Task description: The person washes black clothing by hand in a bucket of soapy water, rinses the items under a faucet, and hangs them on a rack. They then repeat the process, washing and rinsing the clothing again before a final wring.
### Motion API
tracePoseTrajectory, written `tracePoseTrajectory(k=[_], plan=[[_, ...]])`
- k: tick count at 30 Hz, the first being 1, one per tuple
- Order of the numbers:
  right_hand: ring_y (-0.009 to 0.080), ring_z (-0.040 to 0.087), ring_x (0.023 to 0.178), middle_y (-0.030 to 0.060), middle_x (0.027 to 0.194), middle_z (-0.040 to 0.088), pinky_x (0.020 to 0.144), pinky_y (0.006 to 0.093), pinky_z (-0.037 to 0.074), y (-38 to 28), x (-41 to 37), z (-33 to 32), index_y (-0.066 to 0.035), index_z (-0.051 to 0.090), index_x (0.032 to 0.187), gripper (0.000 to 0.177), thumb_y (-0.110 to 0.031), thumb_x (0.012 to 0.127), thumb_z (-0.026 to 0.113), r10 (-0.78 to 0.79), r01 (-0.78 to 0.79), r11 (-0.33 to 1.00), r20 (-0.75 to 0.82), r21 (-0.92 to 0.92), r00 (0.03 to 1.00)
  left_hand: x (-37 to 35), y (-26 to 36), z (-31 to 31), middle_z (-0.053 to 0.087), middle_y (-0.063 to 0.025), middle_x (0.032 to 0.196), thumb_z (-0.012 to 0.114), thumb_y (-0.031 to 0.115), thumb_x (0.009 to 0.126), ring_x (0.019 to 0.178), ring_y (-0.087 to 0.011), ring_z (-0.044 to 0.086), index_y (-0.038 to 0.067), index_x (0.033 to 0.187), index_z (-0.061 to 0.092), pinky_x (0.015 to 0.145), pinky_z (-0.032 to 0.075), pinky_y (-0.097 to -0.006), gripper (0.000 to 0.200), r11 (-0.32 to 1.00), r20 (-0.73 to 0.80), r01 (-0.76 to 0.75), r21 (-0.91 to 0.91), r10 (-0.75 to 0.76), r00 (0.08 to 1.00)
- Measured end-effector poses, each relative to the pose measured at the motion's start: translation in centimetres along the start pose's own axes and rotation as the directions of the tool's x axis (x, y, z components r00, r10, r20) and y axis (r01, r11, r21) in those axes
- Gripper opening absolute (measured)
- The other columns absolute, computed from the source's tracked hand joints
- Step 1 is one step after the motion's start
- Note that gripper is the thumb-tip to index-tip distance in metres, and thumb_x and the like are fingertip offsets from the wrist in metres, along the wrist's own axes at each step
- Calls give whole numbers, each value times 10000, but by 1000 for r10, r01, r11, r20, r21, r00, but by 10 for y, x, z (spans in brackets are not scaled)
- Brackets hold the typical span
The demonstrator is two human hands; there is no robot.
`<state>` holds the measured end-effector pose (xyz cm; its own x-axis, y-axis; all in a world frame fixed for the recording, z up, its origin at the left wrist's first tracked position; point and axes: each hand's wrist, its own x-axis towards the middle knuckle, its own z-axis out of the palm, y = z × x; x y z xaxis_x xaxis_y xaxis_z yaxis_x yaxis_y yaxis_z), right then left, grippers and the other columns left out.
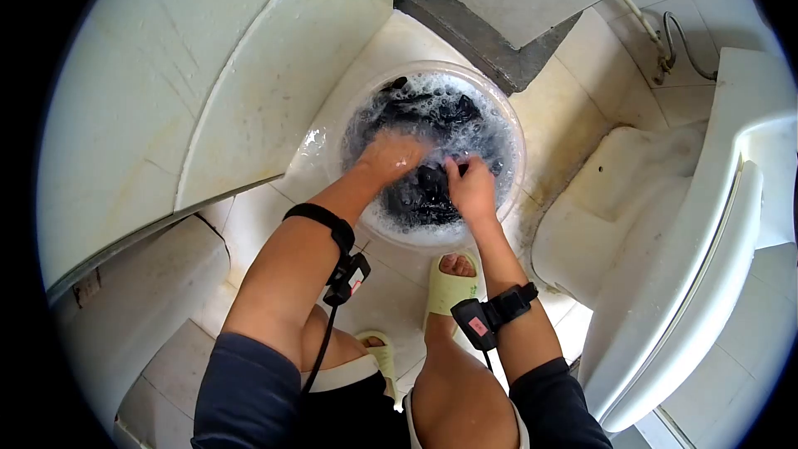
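A round, whitish see-through basin [517,145] on the floor holds foamy water and dark wet cloth [424,199]. Over the left part of the water is my left hand [395,155], smeared by motion at the fingers, so its grip cannot be made out. My right hand [472,187] is closed, thumb and fingers pinching a fold of the dark cloth near the basin's right side. White suds [449,83] float around the cloth, thickest along the far rim. Part of the cloth lies under the foam.
A white toilet [706,224] stands close on the right, with a hose [686,41] behind it. A pale curved panel [241,75] rises on the left. A dark stone ledge [474,33] borders the far side. My slippered foot [453,283] is right by the basin.
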<state>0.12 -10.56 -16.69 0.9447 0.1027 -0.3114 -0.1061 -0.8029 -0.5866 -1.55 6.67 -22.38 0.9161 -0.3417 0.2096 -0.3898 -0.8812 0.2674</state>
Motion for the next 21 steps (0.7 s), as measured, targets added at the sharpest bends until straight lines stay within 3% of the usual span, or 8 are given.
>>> tracePoseTrajectory(k=[2, 4, 5, 7, 11, 18, 19, 21], plan=[[444, 596, 838, 275, 839, 623, 744, 447, 480, 5, 0, 0, 56, 605, 922, 305, -209, 786, 668, 42, -40, 999, 62, -32, 997, 7, 1, -7, 665, -124, 892, 442, 305, 917, 851, -318, 643, 143, 1059, 645, 717, 511, -395, 296, 991, 22, -57, 124, 55, 998], [414, 616, 833, 261, 836, 631, 749, 432, 481, 20, 3, 10, 46, 619, 929, 313, -218, 775, 685, 19, -13, 993, -54, 116, 998, 43, 14, -42, 650, -73, 956, 558, 285, 873, 850, -215, 622, 111, 1211, 534, 701, 471, -315, 381, 736, 648, 673, -73, -479, 593], [295, 647, 746, 201, 794, 658, 713, 365, 485, 18, 4, 6, 29, 643, 896, 298, -250, 799, 685, 91, -77, 962, -43, 261, 995, 47, 9, -52, 650, -73, 956, 558, 285, 873, 850, -215, 622, 111, 1211, 534, 701, 471, -315, 381, 739, 649, 670, -72, -476, 594], [214, 616, 709, 142, 760, 652, 685, 317, 471, 18, 8, 0, 20, 651, 875, 299, -271, 813, 679, 211, -177, 838, -7, 516, 978, 41, 0, -62, 627, -68, 921, 652, 267, 827, 762, -156, 575, 15, 1180, 523, 671, 449, -266, 453, 34, 848, 869, -493, -207, 489], [62, 512, 662, 5, 693, 599, 623, 218, 420, 11, 13, -18, 1, 663, 805, 325, -322, 840, 668, 391, -321, 696, 36, 643, 920, 26, -1, -60, 617, -45, 762, 657, 263, 847, 616, -108, 528, -26, 988, 608, 590, 444, -256, 325, -117, 593, 592, -798, -331, 734], [59, 489, 613, -22, 654, 586, 581, 231, 410, 4, 6, -7, 6, 651, 733, 324, -303, 822, 689, -3, -134, 831, 244, 540, 970, 32, -4, -69, 620, -47, 732, 629, 302, 863, 642, -97, 556, -19, 877, 643, 601, 452, -241, 322, 11, 600, 731, -683, -562, 569], [62, 478, 609, -20, 652, 583, 580, 236, 406, 9, 8, -4, 9, 662, 753, 313, -292, 839, 670, 92, -187, 783, 187, 593, 978, 33, -4, -68, 614, -40, 726, 655, 306, 845, 660, -93, 559, -16, 872, 651, 621, 444, -220, 324, -284, 700, 659, -696, -473, 535], [72, 461, 616, -10, 654, 579, 591, 246, 399, 6, 13, -8, 12, 679, 778, 302, -264, 881, 614, 246, -286, 709, 154, 645, 957, 36, -3, -73, 620, -41, 755, 661, 278, 842, 694, -96, 569, -10, 904, 650, 646, 451, -218, 294, -277, 684, 647, -710, -489, 541]])
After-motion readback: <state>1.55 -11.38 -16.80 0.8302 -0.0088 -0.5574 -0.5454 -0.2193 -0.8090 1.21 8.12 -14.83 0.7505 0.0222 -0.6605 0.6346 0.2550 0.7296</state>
